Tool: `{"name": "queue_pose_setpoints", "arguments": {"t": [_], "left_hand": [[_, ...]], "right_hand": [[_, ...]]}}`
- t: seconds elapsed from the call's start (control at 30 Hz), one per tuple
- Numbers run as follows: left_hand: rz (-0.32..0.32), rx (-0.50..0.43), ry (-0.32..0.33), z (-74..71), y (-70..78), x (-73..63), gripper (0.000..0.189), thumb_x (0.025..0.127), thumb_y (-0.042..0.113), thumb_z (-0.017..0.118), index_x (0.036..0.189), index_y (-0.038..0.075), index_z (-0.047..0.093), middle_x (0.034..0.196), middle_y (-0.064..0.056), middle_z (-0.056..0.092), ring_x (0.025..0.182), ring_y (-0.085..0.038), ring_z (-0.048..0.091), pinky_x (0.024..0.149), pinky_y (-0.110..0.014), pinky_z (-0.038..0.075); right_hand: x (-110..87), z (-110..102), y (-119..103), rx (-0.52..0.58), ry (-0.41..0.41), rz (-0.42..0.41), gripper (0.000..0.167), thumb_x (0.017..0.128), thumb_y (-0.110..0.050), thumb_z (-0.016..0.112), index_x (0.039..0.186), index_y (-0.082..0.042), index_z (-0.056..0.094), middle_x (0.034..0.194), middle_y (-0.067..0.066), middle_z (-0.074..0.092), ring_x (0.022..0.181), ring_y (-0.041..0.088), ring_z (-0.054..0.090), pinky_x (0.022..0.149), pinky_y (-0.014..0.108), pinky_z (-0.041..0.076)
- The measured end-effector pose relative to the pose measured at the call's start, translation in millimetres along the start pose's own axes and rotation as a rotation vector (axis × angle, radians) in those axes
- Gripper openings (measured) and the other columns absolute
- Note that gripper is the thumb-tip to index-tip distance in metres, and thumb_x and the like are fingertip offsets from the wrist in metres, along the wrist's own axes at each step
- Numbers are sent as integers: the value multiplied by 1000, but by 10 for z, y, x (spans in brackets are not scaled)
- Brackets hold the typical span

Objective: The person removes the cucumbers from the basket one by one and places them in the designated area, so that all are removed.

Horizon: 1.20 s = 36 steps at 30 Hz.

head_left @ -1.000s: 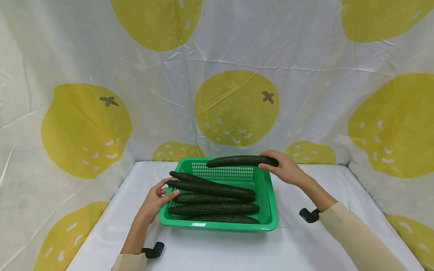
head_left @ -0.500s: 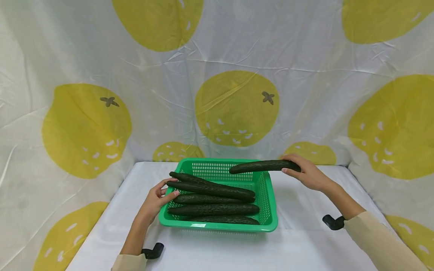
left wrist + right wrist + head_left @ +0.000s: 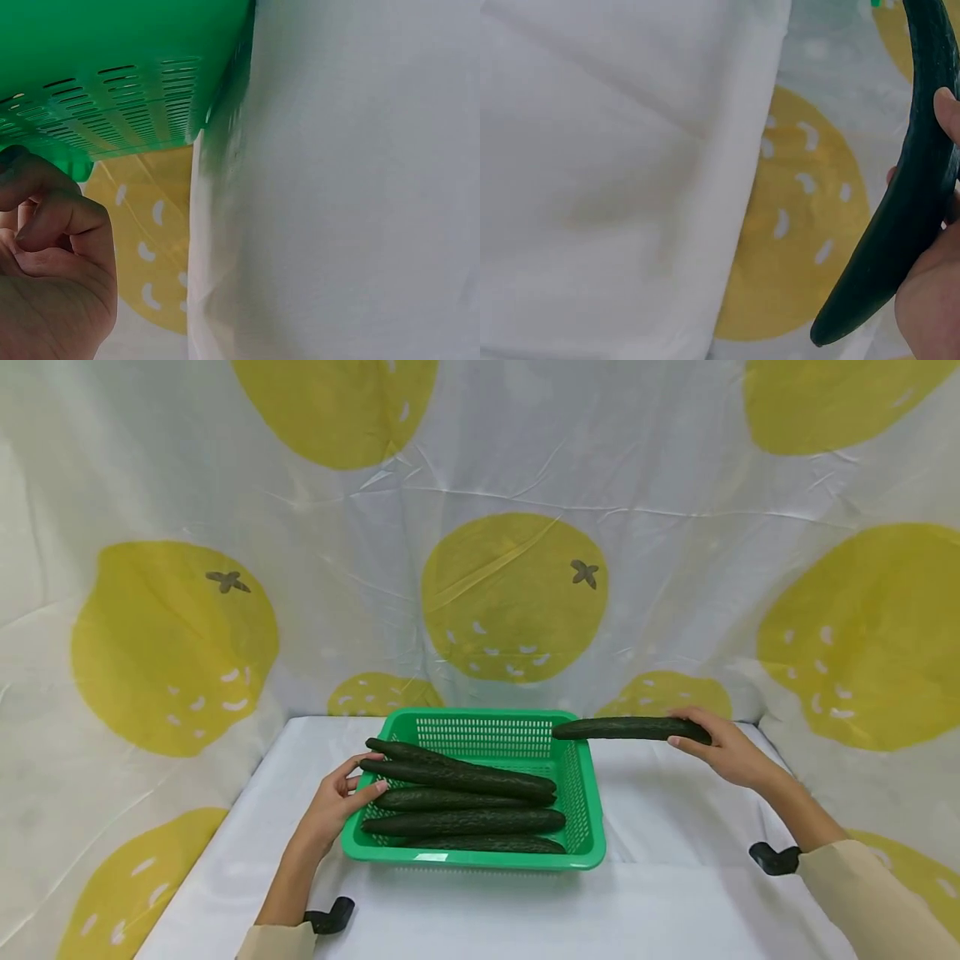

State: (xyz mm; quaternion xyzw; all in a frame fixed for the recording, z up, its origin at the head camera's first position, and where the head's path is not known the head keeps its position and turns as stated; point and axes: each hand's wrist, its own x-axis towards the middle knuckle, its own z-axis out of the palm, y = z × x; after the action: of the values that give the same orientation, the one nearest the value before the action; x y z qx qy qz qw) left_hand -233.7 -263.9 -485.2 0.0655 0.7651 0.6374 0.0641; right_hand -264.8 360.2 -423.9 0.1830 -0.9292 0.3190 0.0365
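Observation:
My right hand [image 3: 723, 748] grips a long dark green cucumber [image 3: 626, 728] near its right end. It is held up level over the basket's back right corner, its left tip overlapping the rim in the head view. In the right wrist view the cucumber [image 3: 922, 180] curves slightly, with the thumb lying across it. My left hand [image 3: 330, 802] holds the left rim of a green plastic basket [image 3: 480, 858], thumb over the edge beside the cucumber tips. Several cucumbers [image 3: 465, 822] lie lengthwise in the basket, two of them stacked slantwise at the left rim.
The basket stands on a table with a white cloth [image 3: 660, 893]. Behind and at both sides hangs a white curtain [image 3: 660, 460] printed with large yellow lemons. A black wrist device [image 3: 772, 858] sits at each sleeve end.
My right hand has carried the cucumber rightward, from over the basket's back to beyond its right rim. My left hand and the basket keep their places; the head view has shifted slightly.

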Motion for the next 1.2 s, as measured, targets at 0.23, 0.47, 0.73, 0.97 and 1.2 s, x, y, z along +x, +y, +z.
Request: {"name": "queue_pose_setpoints", "arguments": {"t": [0.23, 0.47, 0.73, 0.97, 1.2], "left_hand": [[-6, 4, 4, 10, 17, -10, 54, 100, 22, 70, 148, 12, 48, 112, -6, 78, 90, -16, 77, 77, -32, 63], [-4, -2, -1, 7, -4, -22, 55, 100, 23, 70, 149, 13, 48, 114, -8, 77, 91, -16, 76, 79, -31, 62], [11, -16, 0, 25, -3, -22, 54, 100, 21, 69, 149, 13, 48, 113, -8, 77, 90, -17, 76, 78, -31, 62], [30, -30, -21, 17, -39, -20, 54, 101, 19, 68, 150, 11, 47, 110, -2, 78, 92, -16, 76, 80, -31, 62], [19, -37, -8, 13, -41, -11, 55, 100, 20, 69, 149, 12, 47, 116, -11, 77, 94, -17, 76, 81, -31, 62]], "right_hand": [[-150, -73, 340, 28, -8, 71, 54, 106, -34, 58, 149, -3, 46, 150, 26, 46, 136, 51, 42, 100, 70, 39], [-187, -78, 603, 33, -27, 92, 54, 107, -32, 58, 148, 0, 45, 152, 30, 42, 136, 53, 39, 99, 71, 38], [-127, 38, 760, 15, -66, 78, 52, 104, -31, 62, 147, -4, 49, 150, 25, 47, 134, 46, 45, 100, 45, 46], [-96, 175, 961, 0, -59, 71, 50, 103, -34, 64, 145, -7, 53, 147, 19, 53, 129, 28, 49, 91, 20, 43], [5, 222, 1012, 49, -86, 88, 52, 103, -30, 64, 145, -1, 51, 149, 29, 48, 139, 53, 38, 103, 67, 37]]}}
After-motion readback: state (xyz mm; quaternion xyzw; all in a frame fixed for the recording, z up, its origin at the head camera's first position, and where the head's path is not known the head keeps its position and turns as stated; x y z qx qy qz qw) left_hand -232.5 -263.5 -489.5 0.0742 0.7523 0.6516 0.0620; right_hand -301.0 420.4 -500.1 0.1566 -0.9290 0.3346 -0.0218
